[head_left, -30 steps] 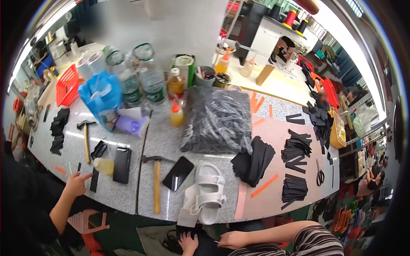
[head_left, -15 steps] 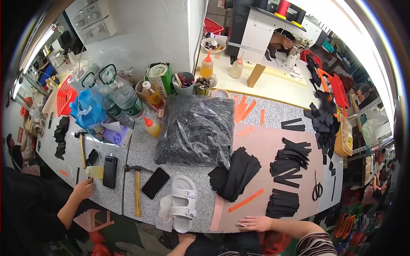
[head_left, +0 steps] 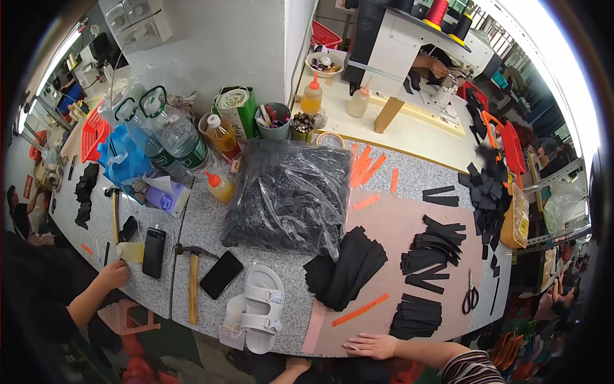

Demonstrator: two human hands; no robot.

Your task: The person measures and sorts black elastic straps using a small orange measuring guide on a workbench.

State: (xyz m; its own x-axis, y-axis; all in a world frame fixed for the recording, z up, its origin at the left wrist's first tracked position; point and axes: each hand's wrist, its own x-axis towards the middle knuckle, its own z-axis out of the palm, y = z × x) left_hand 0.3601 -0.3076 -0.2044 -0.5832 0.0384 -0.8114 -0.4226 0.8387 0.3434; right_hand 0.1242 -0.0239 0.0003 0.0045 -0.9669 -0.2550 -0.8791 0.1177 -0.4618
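My right hand (head_left: 373, 346) lies palm down on the front edge of the pink mat (head_left: 377, 313), fingers stretched out. Only a part of my left hand (head_left: 294, 365) shows, low at the table's front edge; its fingers are hidden. Near it stands a white two-strap sandal (head_left: 263, 313) with a paper tag. Behind my right hand, an orange strip (head_left: 360, 310) lies slantwise on the mat. Black fabric strips are fanned in a pile (head_left: 348, 269), and others lie in a stack (head_left: 416, 317) and a loose group (head_left: 432, 246). Black-handled scissors (head_left: 471, 298) rest at the right.
A plastic bag of black pieces (head_left: 284, 195) fills the table's middle. A hammer (head_left: 194, 281) and phone (head_left: 221, 274) lie left of the sandal. Farther left is a co-worker's hand (head_left: 114, 274) by a small bottle (head_left: 132, 252). A sewing machine (head_left: 409, 57) stands behind.
The view has shifted slightly, so the table things appear lower and more to the left. My right hand stays on the mat's edge. My left hand shows less than before.
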